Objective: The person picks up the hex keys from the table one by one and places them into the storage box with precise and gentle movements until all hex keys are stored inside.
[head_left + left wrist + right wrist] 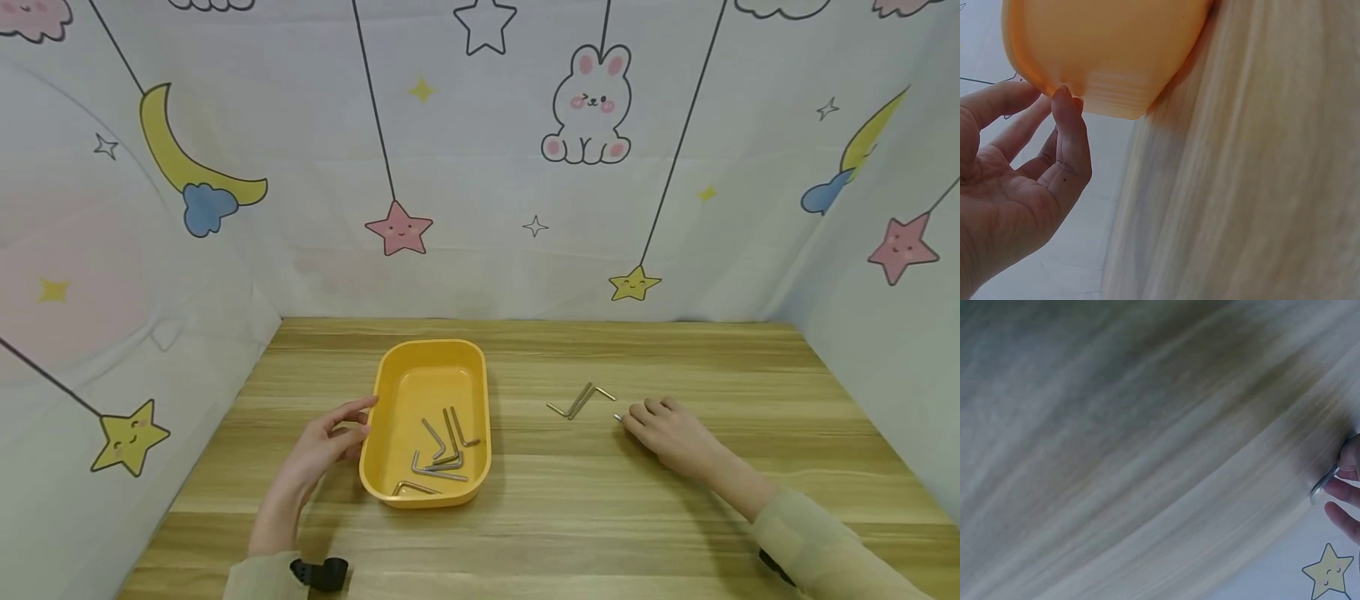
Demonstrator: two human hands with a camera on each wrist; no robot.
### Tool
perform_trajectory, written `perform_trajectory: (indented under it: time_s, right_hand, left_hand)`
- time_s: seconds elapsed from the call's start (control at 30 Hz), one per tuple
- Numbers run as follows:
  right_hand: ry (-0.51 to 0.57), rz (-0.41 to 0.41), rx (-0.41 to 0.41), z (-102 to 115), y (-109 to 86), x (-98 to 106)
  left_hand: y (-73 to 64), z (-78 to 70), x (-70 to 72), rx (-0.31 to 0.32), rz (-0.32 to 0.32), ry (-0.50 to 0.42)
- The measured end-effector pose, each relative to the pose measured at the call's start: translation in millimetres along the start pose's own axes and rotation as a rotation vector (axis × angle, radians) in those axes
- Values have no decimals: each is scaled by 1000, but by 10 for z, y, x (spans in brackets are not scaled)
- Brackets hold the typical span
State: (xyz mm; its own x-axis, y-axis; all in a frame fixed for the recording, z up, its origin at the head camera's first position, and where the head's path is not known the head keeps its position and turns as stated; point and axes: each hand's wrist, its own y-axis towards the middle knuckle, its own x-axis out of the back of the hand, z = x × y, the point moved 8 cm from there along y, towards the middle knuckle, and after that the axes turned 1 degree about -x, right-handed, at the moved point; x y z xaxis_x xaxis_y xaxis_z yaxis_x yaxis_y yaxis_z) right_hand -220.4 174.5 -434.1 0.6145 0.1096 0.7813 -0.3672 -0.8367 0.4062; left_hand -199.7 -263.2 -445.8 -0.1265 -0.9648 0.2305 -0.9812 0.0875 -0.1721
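A yellow tray point(431, 383) stands on the left half of the table with several L-shaped hex keys point(442, 475) in its near part, some silver and some brass-coloured. My left hand point(330, 437) is beside its left wall; in the left wrist view the thumb and fingertips point(1063, 94) touch the tray's outer side near the rim. Over at the right, my right hand point(675, 437) pinches a silver hex key point(1324, 484) close to the tabletop. Only one end of that key pokes out past the fingers; the hand hides the remainder.
Two brass-coloured hex keys point(581, 402) lie together on the wooden table point(570, 533), between tray and right hand. Behind and at both sides hangs a white cloth point(480, 275) printed with stars, moons and a rabbit.
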Motion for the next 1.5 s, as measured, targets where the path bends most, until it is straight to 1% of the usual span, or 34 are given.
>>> perform_trajectory:
  time_s: [0.23, 0.53, 0.7, 1.1, 1.5]
  right_hand:
    - [1, 13, -38, -10, -33, -7]
    - [-1, 12, -73, 23, -40, -22]
    - [-5, -1, -77, 60, -29, -5]
    - [26, -25, -162, 69, 104, 80]
    - [120, -12, -217, 94, 247, 152]
  left_hand:
    - [-3, -34, 3, -14, 6, 0]
    - [-7, -8, -4, -6, 1, 7]
    - [5, 6, -3, -5, 0, 15]
    - [4, 11, 2, 1, -11, 10]
    - [2, 2, 0, 0, -10, 11]
